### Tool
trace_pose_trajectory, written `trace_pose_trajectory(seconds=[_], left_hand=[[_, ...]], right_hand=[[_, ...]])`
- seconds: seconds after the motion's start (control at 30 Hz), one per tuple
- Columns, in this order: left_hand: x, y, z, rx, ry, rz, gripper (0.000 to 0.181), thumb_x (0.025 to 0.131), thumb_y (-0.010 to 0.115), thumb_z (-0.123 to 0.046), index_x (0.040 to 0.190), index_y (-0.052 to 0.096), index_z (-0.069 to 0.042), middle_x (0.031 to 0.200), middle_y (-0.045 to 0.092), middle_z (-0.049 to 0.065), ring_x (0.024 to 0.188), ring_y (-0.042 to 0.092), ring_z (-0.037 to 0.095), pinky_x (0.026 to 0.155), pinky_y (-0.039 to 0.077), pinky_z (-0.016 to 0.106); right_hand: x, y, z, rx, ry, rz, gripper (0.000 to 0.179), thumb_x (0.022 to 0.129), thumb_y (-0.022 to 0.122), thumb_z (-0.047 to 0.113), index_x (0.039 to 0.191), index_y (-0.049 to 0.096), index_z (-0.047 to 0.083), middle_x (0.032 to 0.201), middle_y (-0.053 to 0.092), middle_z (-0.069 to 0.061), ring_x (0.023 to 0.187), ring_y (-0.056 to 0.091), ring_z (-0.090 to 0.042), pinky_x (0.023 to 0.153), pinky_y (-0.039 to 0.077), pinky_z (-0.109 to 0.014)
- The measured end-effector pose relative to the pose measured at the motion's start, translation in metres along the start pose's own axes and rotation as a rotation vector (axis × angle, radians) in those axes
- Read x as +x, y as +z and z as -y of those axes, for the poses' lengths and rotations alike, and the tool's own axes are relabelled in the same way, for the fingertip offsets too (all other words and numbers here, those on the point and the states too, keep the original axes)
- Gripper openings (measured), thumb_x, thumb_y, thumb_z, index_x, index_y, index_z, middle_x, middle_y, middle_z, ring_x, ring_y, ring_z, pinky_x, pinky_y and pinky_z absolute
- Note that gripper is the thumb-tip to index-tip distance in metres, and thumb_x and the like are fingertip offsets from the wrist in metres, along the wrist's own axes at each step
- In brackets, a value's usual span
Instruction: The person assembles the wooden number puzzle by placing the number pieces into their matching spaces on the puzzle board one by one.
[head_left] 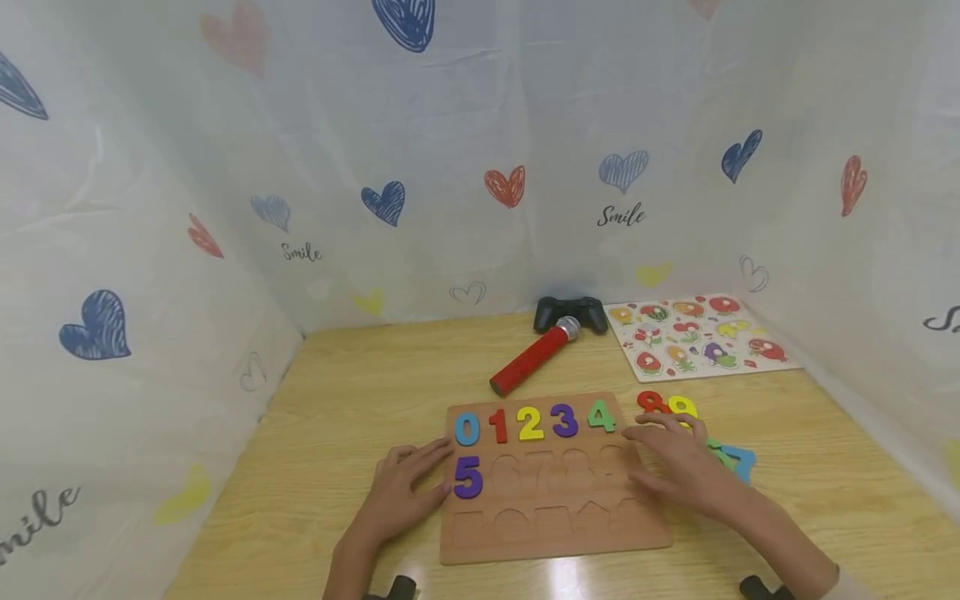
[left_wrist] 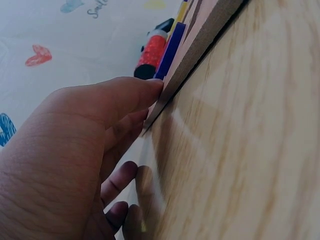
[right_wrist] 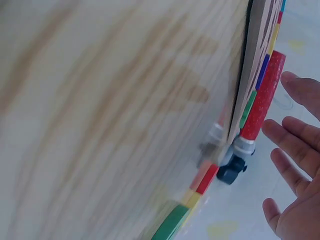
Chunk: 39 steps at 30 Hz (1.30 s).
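A brown wooden number board point(head_left: 525, 533) lies on the table. Its top row bears the blue 0 point(head_left: 467, 429), red 1 point(head_left: 498, 426), yellow 2 point(head_left: 530, 423), purple 3 point(head_left: 564, 420) and green 4 point(head_left: 602, 416); a purple 5 point(head_left: 468, 477) sits below the 0. My left hand point(head_left: 403, 492) rests at the board's left edge, its thumb point(left_wrist: 135, 92) beside the 5. Over the right edge hovers my right hand point(head_left: 678, 467), fingers spread and holding nothing. Just beyond it are the red 8 point(head_left: 651, 401) and yellow 9 point(head_left: 683, 406), partly hidden by its fingers.
Green and blue number pieces point(head_left: 741, 461) lie right of the right hand, partly covered. Behind the board are a red microphone point(head_left: 531, 360), a black game controller point(head_left: 551, 311) and a fruit puzzle board point(head_left: 705, 337). A heart-printed curtain point(head_left: 442, 250) borders the table.
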<state>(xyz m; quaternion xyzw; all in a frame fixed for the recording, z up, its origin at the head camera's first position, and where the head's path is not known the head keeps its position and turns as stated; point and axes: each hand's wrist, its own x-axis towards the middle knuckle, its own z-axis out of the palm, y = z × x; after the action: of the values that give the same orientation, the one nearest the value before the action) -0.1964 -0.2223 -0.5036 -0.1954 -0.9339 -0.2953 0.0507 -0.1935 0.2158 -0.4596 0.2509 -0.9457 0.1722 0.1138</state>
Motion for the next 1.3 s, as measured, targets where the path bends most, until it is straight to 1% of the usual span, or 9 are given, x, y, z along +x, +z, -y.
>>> trace_pose_trajectory(seconds=[0.07,0.27,0.4,0.53,0.6,0.7,0.83,1.13,1.3], left_hand=[[0.000,-0.001,0.000,0.002,-0.007,0.008,0.055,0.090,0.068,-0.050,0.142,0.058,-0.031,0.150,0.046,-0.018,0.127,0.040,0.025,0.097,0.029,0.052],[0.000,-0.002,0.001,0.010,-0.022,0.019,0.057,0.090,0.067,-0.051,0.142,0.057,-0.032,0.150,0.045,-0.020,0.128,0.039,0.023,0.098,0.029,0.050],[-0.001,-0.001,0.002,0.009,-0.035,0.025,0.057,0.090,0.066,-0.054,0.143,0.057,-0.033,0.151,0.044,-0.021,0.128,0.038,0.022,0.099,0.029,0.050],[-0.001,-0.001,0.002,0.002,-0.044,0.029,0.057,0.090,0.066,-0.055,0.143,0.057,-0.034,0.151,0.044,-0.021,0.129,0.038,0.022,0.099,0.029,0.051],[0.000,0.000,0.001,0.003,-0.042,0.030,0.057,0.090,0.065,-0.055,0.143,0.057,-0.034,0.151,0.044,-0.021,0.129,0.038,0.022,0.099,0.029,0.050],[-0.001,0.000,0.001,0.010,-0.035,0.017,0.057,0.090,0.066,-0.055,0.142,0.057,-0.034,0.151,0.045,-0.020,0.129,0.039,0.022,0.098,0.030,0.050],[-0.001,0.001,0.001,0.009,-0.027,0.000,0.056,0.090,0.067,-0.053,0.141,0.058,-0.033,0.150,0.046,-0.020,0.128,0.040,0.023,0.098,0.030,0.051],[0.000,0.002,0.001,-0.004,-0.022,-0.003,0.056,0.090,0.068,-0.052,0.141,0.058,-0.033,0.149,0.047,-0.020,0.128,0.039,0.023,0.098,0.030,0.050],[0.000,0.002,0.000,-0.006,-0.032,0.005,0.056,0.090,0.067,-0.052,0.141,0.058,-0.033,0.149,0.046,-0.020,0.127,0.039,0.021,0.098,0.029,0.050]], right_hand=[[-0.003,-0.002,-0.005,-0.004,0.006,0.003,0.048,0.078,0.086,0.027,0.121,0.070,0.011,0.120,0.069,-0.004,0.124,0.049,-0.036,0.099,0.020,-0.065],[-0.009,-0.010,-0.016,-0.018,-0.016,-0.006,0.050,0.078,0.086,0.028,0.121,0.069,0.009,0.120,0.068,-0.005,0.122,0.050,-0.036,0.097,0.021,-0.063],[-0.013,-0.014,-0.023,-0.027,-0.008,-0.007,0.051,0.077,0.087,0.028,0.121,0.069,0.009,0.121,0.068,-0.006,0.121,0.050,-0.037,0.096,0.022,-0.063],[-0.019,-0.018,-0.031,-0.051,0.003,-0.015,0.052,0.075,0.088,0.027,0.120,0.069,0.008,0.117,0.069,-0.006,0.119,0.051,-0.038,0.095,0.023,-0.062],[-0.022,-0.019,-0.036,-0.058,0.024,-0.010,0.052,0.074,0.088,0.026,0.120,0.069,0.008,0.116,0.070,-0.007,0.120,0.049,-0.038,0.095,0.023,-0.062],[-0.025,-0.022,-0.043,-0.060,0.065,0.024,0.053,0.076,0.087,0.026,0.122,0.068,0.007,0.119,0.069,-0.010,0.123,0.046,-0.040,0.096,0.022,-0.064],[-0.030,-0.026,-0.052,-0.045,0.110,0.051,0.054,0.077,0.086,0.027,0.124,0.068,0.006,0.123,0.067,-0.013,0.126,0.043,-0.042,0.097,0.020,-0.066],[-0.039,-0.031,-0.065,-0.041,0.132,0.068,0.057,0.076,0.087,0.026,0.125,0.067,0.007,0.123,0.065,-0.015,0.124,0.042,-0.043,0.095,0.020,-0.066],[-0.043,-0.033,-0.069,-0.051,0.147,0.079,0.060,0.075,0.087,0.027,0.126,0.066,0.007,0.123,0.064,-0.017,0.124,0.041,-0.043,0.094,0.020,-0.067]])
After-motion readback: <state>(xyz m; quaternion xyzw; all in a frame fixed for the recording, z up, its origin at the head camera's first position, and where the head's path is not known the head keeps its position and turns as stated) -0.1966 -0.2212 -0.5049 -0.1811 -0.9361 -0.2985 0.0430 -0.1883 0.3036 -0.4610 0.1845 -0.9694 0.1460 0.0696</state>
